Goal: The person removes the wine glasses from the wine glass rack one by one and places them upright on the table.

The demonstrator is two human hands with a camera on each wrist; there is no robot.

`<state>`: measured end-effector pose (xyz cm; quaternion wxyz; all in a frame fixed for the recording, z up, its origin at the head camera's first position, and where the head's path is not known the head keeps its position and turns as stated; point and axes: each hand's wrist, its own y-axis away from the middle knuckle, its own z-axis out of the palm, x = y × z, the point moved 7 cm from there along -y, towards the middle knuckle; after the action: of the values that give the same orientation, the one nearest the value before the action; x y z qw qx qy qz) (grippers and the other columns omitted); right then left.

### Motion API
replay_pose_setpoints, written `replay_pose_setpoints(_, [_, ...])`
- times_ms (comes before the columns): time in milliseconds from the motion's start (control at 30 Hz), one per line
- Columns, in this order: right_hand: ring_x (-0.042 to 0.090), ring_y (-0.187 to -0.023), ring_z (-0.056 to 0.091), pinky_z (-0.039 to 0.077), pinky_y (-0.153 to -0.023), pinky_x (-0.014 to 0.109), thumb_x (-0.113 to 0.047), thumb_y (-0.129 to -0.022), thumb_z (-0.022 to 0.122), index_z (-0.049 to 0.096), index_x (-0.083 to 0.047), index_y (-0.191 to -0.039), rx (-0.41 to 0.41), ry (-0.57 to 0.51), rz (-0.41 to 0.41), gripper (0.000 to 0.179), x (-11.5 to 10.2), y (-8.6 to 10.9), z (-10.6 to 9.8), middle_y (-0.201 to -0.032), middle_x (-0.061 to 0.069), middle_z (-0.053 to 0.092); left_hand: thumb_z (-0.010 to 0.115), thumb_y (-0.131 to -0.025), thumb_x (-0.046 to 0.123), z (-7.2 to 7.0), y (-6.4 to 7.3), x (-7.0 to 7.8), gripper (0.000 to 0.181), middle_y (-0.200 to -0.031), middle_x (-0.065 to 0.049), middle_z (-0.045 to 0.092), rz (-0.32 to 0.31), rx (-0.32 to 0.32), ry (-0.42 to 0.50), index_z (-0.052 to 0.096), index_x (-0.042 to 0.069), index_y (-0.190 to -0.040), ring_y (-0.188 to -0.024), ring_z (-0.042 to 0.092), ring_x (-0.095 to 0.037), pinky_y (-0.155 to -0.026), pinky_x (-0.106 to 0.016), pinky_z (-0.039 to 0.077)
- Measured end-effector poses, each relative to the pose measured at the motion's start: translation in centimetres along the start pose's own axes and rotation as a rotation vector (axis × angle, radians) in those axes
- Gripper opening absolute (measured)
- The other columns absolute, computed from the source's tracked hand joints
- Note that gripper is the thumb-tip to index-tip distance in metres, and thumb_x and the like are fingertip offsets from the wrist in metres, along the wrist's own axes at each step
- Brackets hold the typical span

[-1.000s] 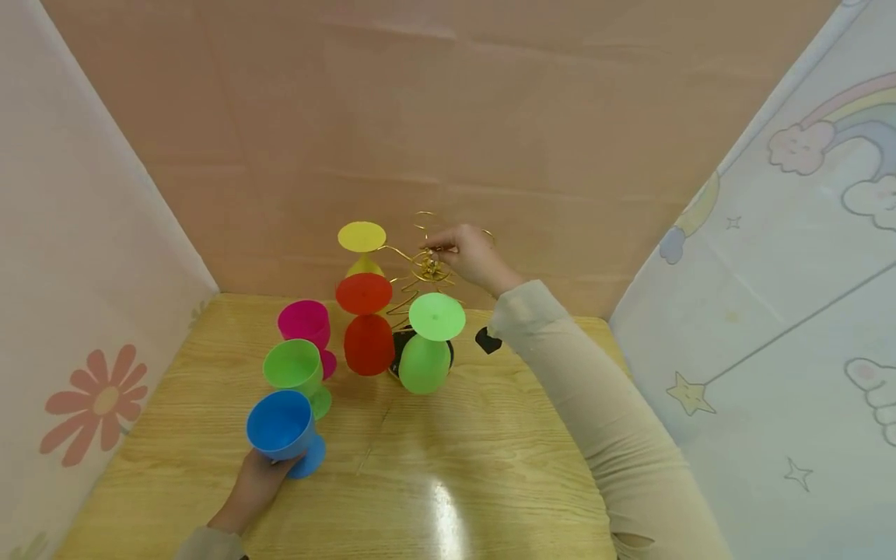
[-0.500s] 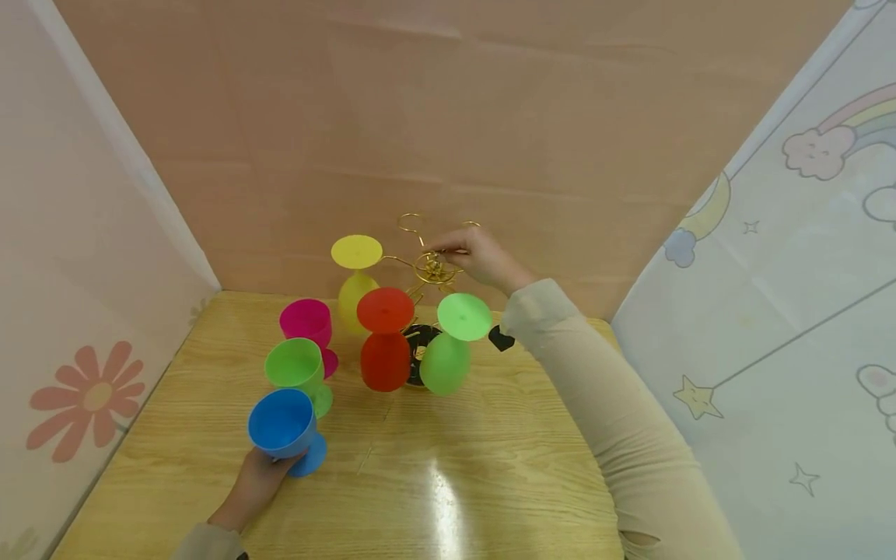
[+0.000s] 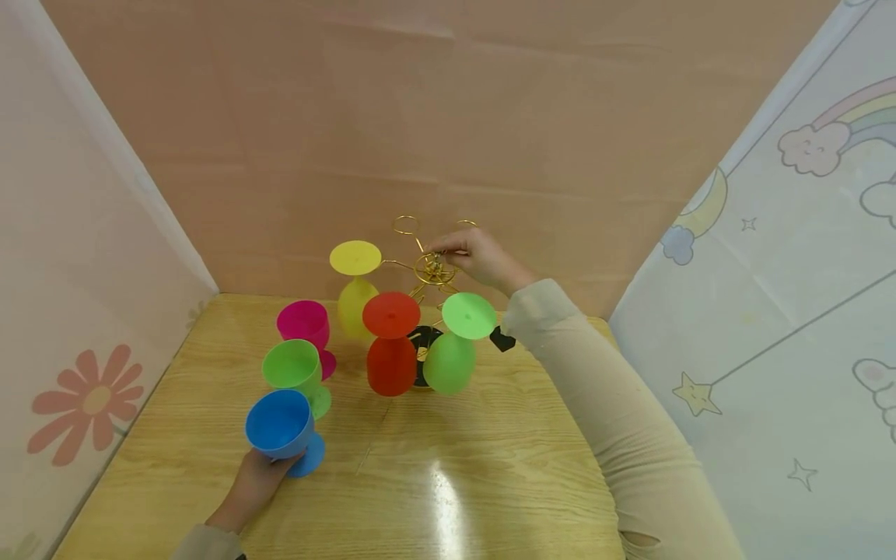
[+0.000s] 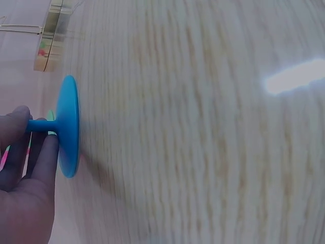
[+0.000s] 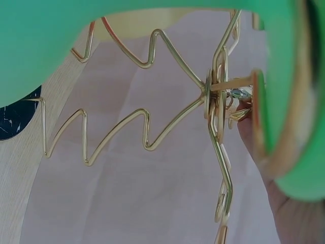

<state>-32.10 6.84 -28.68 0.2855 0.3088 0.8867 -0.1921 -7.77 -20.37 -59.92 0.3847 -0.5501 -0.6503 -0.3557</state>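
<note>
My left hand [image 3: 257, 484] grips the stem of an upright blue goblet [image 3: 281, 425]; the left wrist view shows its round foot [image 4: 69, 127] by the tabletop. With thumb and fingertips, my right hand [image 3: 479, 255] pinches the top of a gold wire rack [image 3: 435, 270] that has several looped arms. Upside down on the rack's arms hang a yellow goblet [image 3: 357, 299], a red goblet [image 3: 392, 362] and a light green goblet [image 3: 451, 362]. In the right wrist view, zigzag gold wires [image 5: 144, 113] lead to the top hub, and blurred green plastic covers part of the view.
A green goblet [image 3: 292, 365] and a pink goblet [image 3: 305, 325] stand upright behind the blue one, on the wooden table [image 3: 392, 482]. The rack has a black round base [image 3: 423, 342]. A black heart-shaped piece [image 3: 502, 339] lies to its right. Walls enclose the back and sides.
The rack has turned under my right hand: the red and light green goblets swung to the right, the yellow one slightly left and nearer. My left hand has kept hold of the blue goblet.
</note>
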Motion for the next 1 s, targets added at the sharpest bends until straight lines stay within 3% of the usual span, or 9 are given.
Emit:
replay_pose_setpoints(367, [0.035, -0.114, 0.065, 0.055, -0.097, 0.039, 0.008, -0.096, 0.062, 0.068, 0.006, -0.126, 0.042, -0.049, 0.011, 0.03, 0.4, 0.1, 0.1, -0.123, 0.023, 0.066, 0.067, -0.099, 0.014, -0.5, 0.2, -0.8, 0.056, -0.136, -0.037, 0.051, 0.005, 0.018, -0.034, 0.04, -0.014, -0.139, -0.127, 0.048, -0.056, -0.101, -0.069, 0.042])
replay_pose_setpoints(533, [0.033, -0.109, 0.068, 0.056, -0.093, 0.035, 0.004, -0.096, 0.064, 0.068, 0.005, -0.125, 0.072, -0.106, 0.071, 0.029, 0.9, 0.2, 0.2, -0.121, 0.021, 0.068, 0.065, -0.099, 0.01, -0.8, 0.5, -0.9, 0.049, -0.133, -0.036, 0.054, -0.001, 0.023, -0.06, 0.044, -0.014, -0.137, -0.125, 0.051, -0.055, -0.1, -0.067, 0.044])
replay_pose_setpoints(833, [0.029, -0.106, 0.071, 0.058, -0.089, 0.034, 0.001, -0.096, 0.066, 0.072, -0.002, -0.123, 0.108, -0.11, 0.141, 0.028, 1.0, 0.4, 0.2, -0.117, 0.017, 0.072, 0.057, -0.105, 0.021, -0.7, 1.1, -1.4, 0.053, -0.14, -0.037, 0.05, -0.107, -0.022, -0.089, 0.041, -0.013, -0.141, -0.131, 0.047, -0.053, -0.104, -0.065, 0.043])
replay_pose_setpoints(1000, [0.029, -0.108, 0.07, 0.058, -0.09, 0.034, 0.002, -0.096, 0.067, 0.072, -0.001, -0.123, 0.12, -0.105, 0.139, 0.028, 0.9, 0.5, 0.1, -0.118, 0.018, 0.072, 0.056, -0.105, 0.019, -0.6, 1.5, -1.2, 0.045, -0.133, -0.036, 0.054, -0.13, 0.017, -0.101, 0.046, -0.014, -0.135, -0.124, 0.053, -0.053, -0.099, -0.062, 0.048])
